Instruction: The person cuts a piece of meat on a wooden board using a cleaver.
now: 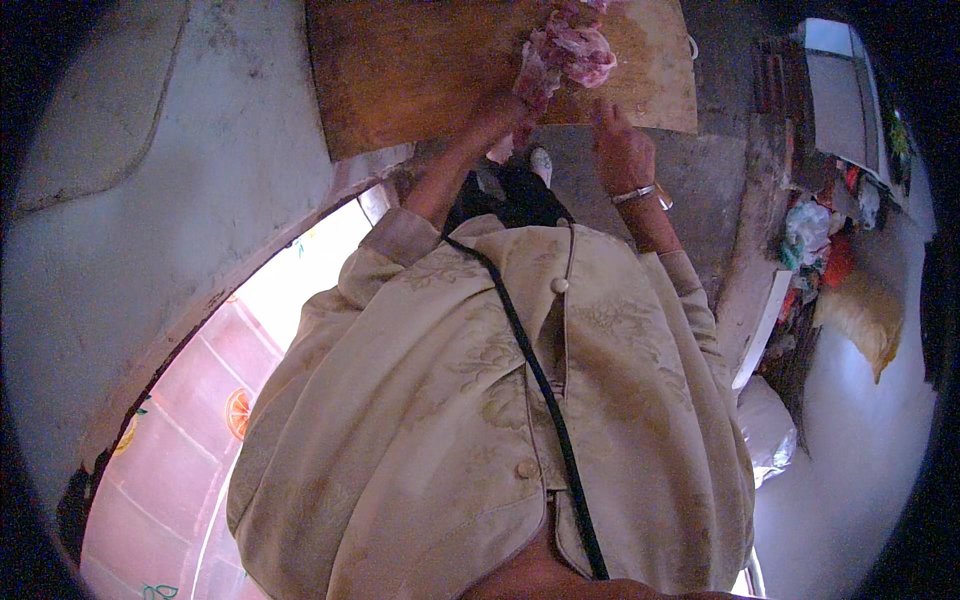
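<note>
Pieces of raw pinkish meat (581, 56) lie on a brown wooden board (405, 75) at the top of the head view. My left hand (523, 109), dim and blurred, is at the near lower end of the meat and appears to grip it; its fingers are hard to make out. To the right, my right hand (628, 150) is beside the board's near edge, just below the meat, with its fingers curled. Whether something is inside that hand is hidden. A silver-coloured band circles the right wrist.
A grey-white surface (90, 285) fills the left side. Beneath it is a pink tiled area (187, 405) with fruit pictures. At right, plastic bags (808, 232) and clutter line a ledge, with a pale angular object (844, 97) above. A shoe (541, 166) shows below the board.
</note>
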### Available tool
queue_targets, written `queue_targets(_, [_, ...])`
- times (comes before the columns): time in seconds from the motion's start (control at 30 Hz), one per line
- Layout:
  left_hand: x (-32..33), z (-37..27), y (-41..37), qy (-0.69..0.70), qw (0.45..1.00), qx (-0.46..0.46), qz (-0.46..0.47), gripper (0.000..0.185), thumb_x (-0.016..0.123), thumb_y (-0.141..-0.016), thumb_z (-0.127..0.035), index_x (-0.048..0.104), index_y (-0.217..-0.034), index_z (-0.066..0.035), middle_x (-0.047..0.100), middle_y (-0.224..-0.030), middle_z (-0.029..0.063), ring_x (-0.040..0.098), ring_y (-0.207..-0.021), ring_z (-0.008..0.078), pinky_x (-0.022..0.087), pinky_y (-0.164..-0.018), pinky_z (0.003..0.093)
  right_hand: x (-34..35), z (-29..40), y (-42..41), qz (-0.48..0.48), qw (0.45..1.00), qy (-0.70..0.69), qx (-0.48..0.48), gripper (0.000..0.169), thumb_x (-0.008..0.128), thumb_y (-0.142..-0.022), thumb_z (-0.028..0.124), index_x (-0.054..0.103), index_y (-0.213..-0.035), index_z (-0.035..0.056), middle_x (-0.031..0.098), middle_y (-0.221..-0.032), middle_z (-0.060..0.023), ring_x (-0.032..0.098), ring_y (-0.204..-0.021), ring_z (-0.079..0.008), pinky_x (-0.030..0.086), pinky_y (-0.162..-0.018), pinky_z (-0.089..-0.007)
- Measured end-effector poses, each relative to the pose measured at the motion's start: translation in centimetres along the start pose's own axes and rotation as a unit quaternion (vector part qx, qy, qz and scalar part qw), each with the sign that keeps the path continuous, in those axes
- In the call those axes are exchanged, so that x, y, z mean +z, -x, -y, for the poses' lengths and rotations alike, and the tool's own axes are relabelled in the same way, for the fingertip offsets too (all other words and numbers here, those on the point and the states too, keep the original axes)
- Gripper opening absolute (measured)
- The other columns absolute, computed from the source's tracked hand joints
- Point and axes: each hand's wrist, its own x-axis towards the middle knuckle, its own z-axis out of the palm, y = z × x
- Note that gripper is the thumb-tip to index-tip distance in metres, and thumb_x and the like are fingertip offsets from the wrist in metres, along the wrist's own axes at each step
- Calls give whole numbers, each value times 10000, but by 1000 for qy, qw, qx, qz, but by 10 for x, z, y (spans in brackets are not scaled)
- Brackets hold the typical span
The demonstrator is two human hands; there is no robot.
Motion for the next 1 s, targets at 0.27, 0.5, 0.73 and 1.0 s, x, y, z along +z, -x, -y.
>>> queue_targets(0.27, [-36, 68, -36, -39, 994, -46, 88, 164, 535, -859, -220, 574, -867, -61, 548, -658, -3, 512, -542, 159, 433, -504, 329, 28, -13, -32, -10, 998, -67, 5, 254, 474, -890, 187, 451, -1135, 124, 632, -868, -153, 630, -619, -354, 492, -495, -475])
queue_targets(0.5, [27, -1, 1, -113, 993, 17, 20, 184, 505, -911, -253, 555, -887, -77, 545, -682, -12, 497, -535, 141, 421, -490, 309, 47, 12, -99, -160, 981, -92, -53, 313, 507, -878, 207, 443, -1168, 107, 630, -799, -174, 625, -630, -349, 498, -515, -474])
queue_targets(0.73, [-15, -16, -6, -13, 1000, 11, 5, 172, 513, -904, -245, 542, -928, -77, 545, -690, -11, 498, -540, 137, 420, -482, 303, 40, -2, -137, -89, 992, -82, -41, 222, 542, -844, 233, 529, -1006, 81, 634, -777, -156, 622, -661, -329, 494, -554, -447])
queue_targets(1.0, [-17, -17, -19, 0, 999, 31, -12, 177, 521, -896, -236, 527, -974, -77, 546, -700, -9, 499, -546, 132, 418, -473, 296, 6, -45, -131, -50, 995, -80, -14, 200, 573, -811, 253, 611, -837, 58, 640, -764, -133, 623, -699, -296, 492, -595, -415])
